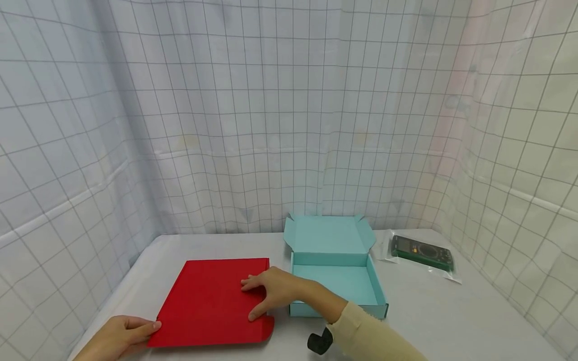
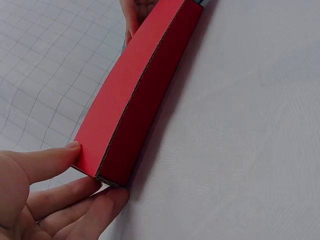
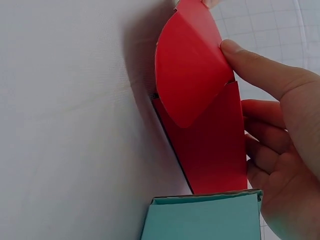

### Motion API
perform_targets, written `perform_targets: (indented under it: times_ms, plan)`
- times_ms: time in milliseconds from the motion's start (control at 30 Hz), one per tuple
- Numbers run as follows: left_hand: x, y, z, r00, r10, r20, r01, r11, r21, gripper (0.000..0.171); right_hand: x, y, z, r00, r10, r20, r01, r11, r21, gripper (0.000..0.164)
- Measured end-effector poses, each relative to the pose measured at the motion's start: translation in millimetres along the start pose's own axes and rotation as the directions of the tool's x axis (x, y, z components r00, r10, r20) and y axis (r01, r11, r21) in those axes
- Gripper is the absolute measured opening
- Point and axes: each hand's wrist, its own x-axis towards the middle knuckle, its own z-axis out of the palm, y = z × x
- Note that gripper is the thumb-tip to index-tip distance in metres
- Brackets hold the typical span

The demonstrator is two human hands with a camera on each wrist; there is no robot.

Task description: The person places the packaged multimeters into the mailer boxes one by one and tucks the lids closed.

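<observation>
A flat red cardboard box (image 1: 212, 296) lies on the left of the table with its lid down. One rounded side flap (image 3: 192, 65) sticks out at its right front corner. At the front left corner, my left hand (image 1: 121, 333) pinches the box, thumb on top and fingers at the side and below, as the left wrist view shows (image 2: 60, 200). My right hand (image 1: 277, 288) rests over the lid's right part, its thumb at the edge near the flap and its fingers spread on the top. What is inside the red box is hidden.
Right of the red box stands a light-blue cardboard box (image 1: 334, 258) with its lid raised; my right forearm crosses over its front. Farther right lies a green-and-black multimeter (image 1: 422, 252) in a clear bag. Gridded curtains (image 1: 289, 125) surround the white table.
</observation>
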Motion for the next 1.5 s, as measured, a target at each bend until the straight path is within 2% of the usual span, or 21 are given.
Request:
perform_targets:
  times_ms: [100, 333, 467, 600, 667, 700, 733, 767, 867, 933, 967, 1033, 1100, 1200, 1267, 1300, 1433, 1500]
  plan:
    - [-0.4, -0.8, -0.1, 1.0, 0.014, -0.006, -0.014, 0.999, 0.032, 0.055, -0.5, -0.7, 0.7, 1.0, -0.005, -0.001, 0.005, 1.0, 0.0, 0.066]
    - [-1.5, -0.4, -4.4, 0.991, 0.124, 0.045, -0.127, 0.99, 0.061, 0.05, -2.9, -0.9, 3.2, 1.0, -0.013, -0.011, 0.012, 1.0, -0.019, 0.064]
    - [-2.3, 6.6, -8.0, 0.989, 0.149, 0.005, -0.148, 0.975, 0.164, 0.048, -6.3, 0.0, 4.2, 0.998, -0.032, -0.051, 0.031, 0.999, -0.024, 0.06]
    - [-5.3, 15.6, -9.5, 0.973, 0.222, -0.06, -0.196, 0.939, 0.282, 0.056, -14.2, -2.9, 0.2, 0.991, -0.013, -0.13, 0.016, 1.0, 0.02, 0.053]
    - [-7.2, 19.7, -7.6, 0.951, 0.296, -0.091, -0.249, 0.906, 0.343, 0.062, -18.6, -4.9, -2.6, 0.987, 0.016, -0.162, -0.008, 0.999, 0.054, 0.052]
    - [-7.7, 22.1, -5.9, 0.936, 0.335, -0.106, -0.274, 0.885, 0.376, 0.063, -20.7, -6.0, -4.1, 0.984, 0.029, -0.175, -0.018, 0.998, 0.065, 0.051]
    - [-7.9, 24.7, -4.0, 0.915, 0.385, -0.123, -0.306, 0.858, 0.413, 0.063, -22.7, -6.8, -5.3, 0.982, 0.039, -0.185, -0.026, 0.997, 0.072, 0.051]
    - [-7.9, 27.5, -2.0, 0.888, 0.439, -0.137, -0.337, 0.825, 0.454, 0.062, -24.8, -7.5, -6.2, 0.98, 0.049, -0.193, -0.035, 0.996, 0.076, 0.051]
    - [-6.3, 36.1, 3.7, 0.784, 0.603, -0.148, -0.437, 0.706, 0.557, 0.058, -31.4, -9.6, -8.0, 0.976, 0.079, -0.202, -0.057, 0.992, 0.112, 0.051]
    - [-4.0, 42.0, 7.0, 0.724, 0.676, -0.137, -0.476, 0.633, 0.611, 0.057, -36.3, -10.4, -7.9, 0.974, 0.094, -0.206, -0.065, 0.988, 0.143, 0.051]
    - [-2.7, 44.9, 8.6, 0.702, 0.701, -0.128, -0.487, 0.603, 0.631, 0.056, -39.0, -10.7, -7.6, 0.973, 0.097, -0.208, -0.064, 0.985, 0.163, 0.051]
    - [0.3, 49.9, 12.0, 0.671, 0.734, -0.103, -0.506, 0.555, 0.66, 0.056, -44.2, -11.1, -6.8, 0.973, 0.095, -0.212, -0.053, 0.979, 0.197, 0.051]
    - [3.0, 53.7, 15.5, 0.654, 0.753, -0.074, -0.525, 0.522, 0.673, 0.054, -49.7, -11.3, -5.9, 0.972, 0.089, -0.216, -0.04, 0.974, 0.224, 0.052]
    - [5.7, 57.3, 20.5, 0.639, 0.768, -0.043, -0.555, 0.499, 0.665, 0.052, -57.3, -11.0, -4.1, 0.973, 0.086, -0.216, -0.03, 0.967, 0.253, 0.051]
    - [6.4, 58.3, 23.2, 0.642, 0.766, -0.028, -0.566, 0.498, 0.657, 0.051, -61.8, -10.6, -2.3, 0.972, 0.093, -0.214, -0.028, 0.957, 0.288, 0.05]
    - [6.5, 58.5, 24.6, 0.647, 0.762, -0.023, -0.567, 0.501, 0.654, 0.051, -64.1, -10.5, -1.0, 0.973, 0.099, -0.21, -0.029, 0.948, 0.316, 0.049]
    - [6.1, 57.2, 29.1, 0.687, 0.726, 0.008, -0.552, 0.515, 0.656, 0.053, -73.4, -10.7, 4.6, 0.974, 0.122, -0.19, -0.024, 0.892, 0.451, 0.047]
    - [5.6, 55.6, 30.5, 0.7, 0.713, 0.023, -0.547, 0.517, 0.659, 0.053, -77.6, -11.3, 7.3, 0.975, 0.132, -0.178, -0.026, 0.866, 0.499, 0.047]
